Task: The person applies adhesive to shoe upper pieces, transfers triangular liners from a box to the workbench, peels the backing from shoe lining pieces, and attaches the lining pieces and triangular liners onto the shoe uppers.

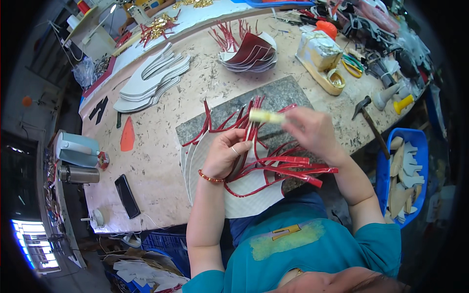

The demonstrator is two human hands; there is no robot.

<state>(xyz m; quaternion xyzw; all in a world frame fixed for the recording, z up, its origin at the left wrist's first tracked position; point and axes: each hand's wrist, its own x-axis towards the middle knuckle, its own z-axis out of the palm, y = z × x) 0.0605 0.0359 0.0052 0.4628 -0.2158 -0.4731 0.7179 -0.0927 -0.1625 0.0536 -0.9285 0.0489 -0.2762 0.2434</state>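
Observation:
My left hand (225, 152) is closed round a bundle of thin red straps (299, 168), fingers and thumb pinching them upright. Fanned beneath it lie several whitish sheet pieces (251, 198) with red straps along their edges, partly on a grey stone slab (290, 90). My right hand (313, 133), smeared by motion, grips what looks like a glue brush (266, 117) with a pale yellow head. That head is at the straps just above my left fingers; whether it touches them I cannot tell.
Beyond the slab sit stacked white cut pieces (151, 80) and dark red pieces (251, 51). A glue-stained container (320, 51), hammer (364, 112) and blue bin (421, 195) are to the right. At left lie a phone (127, 196), steel flask (78, 174) and pale blue jug (78, 146).

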